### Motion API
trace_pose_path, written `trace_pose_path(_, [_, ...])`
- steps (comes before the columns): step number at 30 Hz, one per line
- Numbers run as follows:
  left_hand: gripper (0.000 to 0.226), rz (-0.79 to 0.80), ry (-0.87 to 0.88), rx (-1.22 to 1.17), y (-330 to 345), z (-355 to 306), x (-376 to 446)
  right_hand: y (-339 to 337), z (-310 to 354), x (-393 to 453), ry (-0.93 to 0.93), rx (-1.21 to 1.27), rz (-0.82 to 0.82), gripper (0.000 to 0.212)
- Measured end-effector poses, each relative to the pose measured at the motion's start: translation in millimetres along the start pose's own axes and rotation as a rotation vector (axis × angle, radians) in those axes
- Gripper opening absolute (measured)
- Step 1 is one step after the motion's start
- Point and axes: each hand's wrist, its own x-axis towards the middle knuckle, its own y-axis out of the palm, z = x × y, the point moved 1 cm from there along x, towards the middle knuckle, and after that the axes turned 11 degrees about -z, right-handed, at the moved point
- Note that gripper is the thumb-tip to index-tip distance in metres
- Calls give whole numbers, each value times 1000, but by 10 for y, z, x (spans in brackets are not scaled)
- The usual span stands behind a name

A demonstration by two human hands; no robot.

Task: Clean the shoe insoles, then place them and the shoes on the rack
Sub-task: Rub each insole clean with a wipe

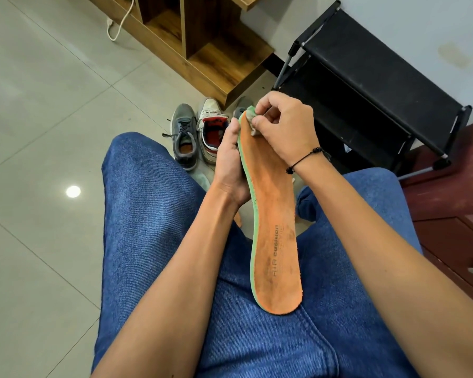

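Head-worn wide-angle view, steeply downward, close over lap (pixel 153 214) and floor (pixel 38 105).

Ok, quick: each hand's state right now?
Left hand: grips the orange insole by its edge.
Right hand: pinches a small cloth against the insole's toe.

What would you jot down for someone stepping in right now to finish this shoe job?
Left hand: grips the orange insole along its edge, heel end resting on the lap.
Right hand: pinches a small cloth against the toe end of the insole, mid-wipe.
Where things are: a grey shoe and a white shoe stand on the floor ahead, another grey shoe partly hidden behind the hands. The black rack stands to the right; no shoes show on it.
Done: wiping has begun; dark marks remain near the heel.
Left: finish this insole, clean the others, then set insoles and shoes on the rack.
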Motion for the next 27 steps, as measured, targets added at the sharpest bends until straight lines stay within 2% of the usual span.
trace_pose_path(4, [53, -36, 5, -15, -30, -9, 31, -50, 9, -86, 20, 63, 119, 16])
trace_pose_path(7, [58, -32, 18, -51, -30, -10, 49, -92, -6, -129, 78, 143, 193, 33])
trace_pose_path(10, [63, -26, 0, -46, -21, -9, 41, -116, -6, -164, 98, 149, 183, 46])
trace_pose_path(13, [63, -18, -11, -47, -20, -10, 29, -111, 26, -166, 31, 51, 125, 37])
trace_pose_path(17, [59, 1, -10, -19, 0, -23, -1, -40, 14, -123, -93, -67, -30, 22])
trace_pose_path(20, [54, -4, -11, -4, 10, -15, -18, -28, -37, -21, -99, -154, -91, 18])
trace_pose_path(24, [62, -2, -14, -21, 0, -30, -8, -25, 25, -68, -157, -144, -19, 19])
trace_pose_path(27, [67, -22, -27, -31, 0, -40, 1, -98, 66, -126, -31, 34, 108, 15])
